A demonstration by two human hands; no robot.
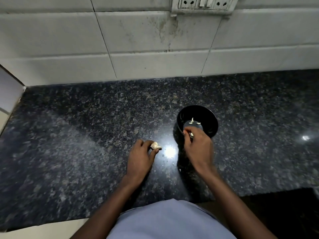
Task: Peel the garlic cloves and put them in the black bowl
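text: none readable | labels/brands: none | numbers/signs: none | checked: wall tiles, socket plate, counter, bowl, all unmarked

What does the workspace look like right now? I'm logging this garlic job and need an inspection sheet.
Surface: dark speckled granite counter, glossy, with a bright light glare between the hands.
Job's things: black bowl holds about three peeled cloves; one more clove at the right hand's fingertips over the bowl's near rim; garlic piece in the left hand.
Clutter: a few small pale flecks on the counter near the hands, too small to identify.
Grippers: left hand holds the garlic piece; right hand pinches the clove.
Cables: nothing seen.
Surroundings: stained white tiled wall; socket plate at the top.
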